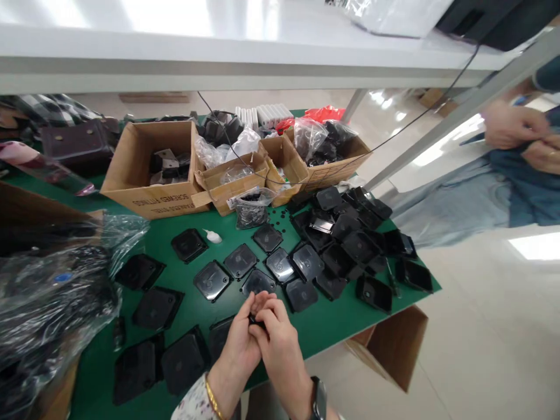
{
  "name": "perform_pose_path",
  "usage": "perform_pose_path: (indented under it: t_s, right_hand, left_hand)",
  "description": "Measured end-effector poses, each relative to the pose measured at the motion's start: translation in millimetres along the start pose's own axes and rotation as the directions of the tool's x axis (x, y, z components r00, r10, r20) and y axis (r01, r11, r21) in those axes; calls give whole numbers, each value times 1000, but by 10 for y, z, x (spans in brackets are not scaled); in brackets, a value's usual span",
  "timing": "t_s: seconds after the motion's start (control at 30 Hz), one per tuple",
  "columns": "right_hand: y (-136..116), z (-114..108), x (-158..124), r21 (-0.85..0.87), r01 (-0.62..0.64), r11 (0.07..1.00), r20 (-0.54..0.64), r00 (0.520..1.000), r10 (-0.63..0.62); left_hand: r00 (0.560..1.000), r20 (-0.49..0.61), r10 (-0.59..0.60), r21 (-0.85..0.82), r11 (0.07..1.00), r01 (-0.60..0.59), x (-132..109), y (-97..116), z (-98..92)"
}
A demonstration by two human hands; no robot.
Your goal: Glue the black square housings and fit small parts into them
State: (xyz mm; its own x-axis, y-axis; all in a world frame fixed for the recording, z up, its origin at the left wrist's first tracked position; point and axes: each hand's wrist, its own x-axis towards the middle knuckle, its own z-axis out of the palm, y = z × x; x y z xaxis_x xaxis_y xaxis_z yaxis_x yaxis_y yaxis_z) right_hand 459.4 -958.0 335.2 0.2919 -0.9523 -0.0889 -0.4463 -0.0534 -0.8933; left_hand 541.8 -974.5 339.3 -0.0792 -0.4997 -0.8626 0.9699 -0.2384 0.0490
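A small black part (255, 319) sits between my two hands near the table's front edge; its kind is too small to make out. My left hand (238, 344), with a gold bracelet at the wrist, is cupped around it. Over it curls my right hand (280, 338), a dark watch at the wrist, fingers closed at the part. Just beyond my fingertips lies a black plastic cover (259, 282). Another black cover (221, 335) is partly hidden behind my left hand. Several similar covers, such as one at the left (213, 280), lie flat on the green table (184, 312).
Black housings (350, 245) are piled at the right. A bag of small black pieces (251, 211) and a white dropper bottle (213, 236) lie ahead. Cardboard boxes (149, 195) line the back, below a white shelf (262, 46). Plastic-wrapped parts (56, 291) fill the left. Another person's hands (520, 128) show at right.
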Motion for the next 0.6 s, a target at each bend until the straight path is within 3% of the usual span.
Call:
perform_pose_path:
  t_s: [0.2,0.33,0.43,0.5,0.6]
  right_hand:
    - [-104,173,-313,3,-59,998,1,998,59]
    - [-208,254,-475,98,-37,995,-155,987,52]
    - [-228,320,-598,250,-57,967,-260,958,124]
    - [-229,352,-672,449,-98,888,-279,929,243]
    - [-232,365,-752,800,-116,589,-211,864,457]
  left_hand:
    - [985,139,-103,187,979,76,-166,132,-334]
    - [974,153,-166,193,972,135,-299,177,-435]
    - [963,177,-203,207,964,165,-339,173,-525]
    - [966,193,-174,279,953,116,-335,154,-607]
    - [969,237,-68,420,907,-39,-326,122,-760]
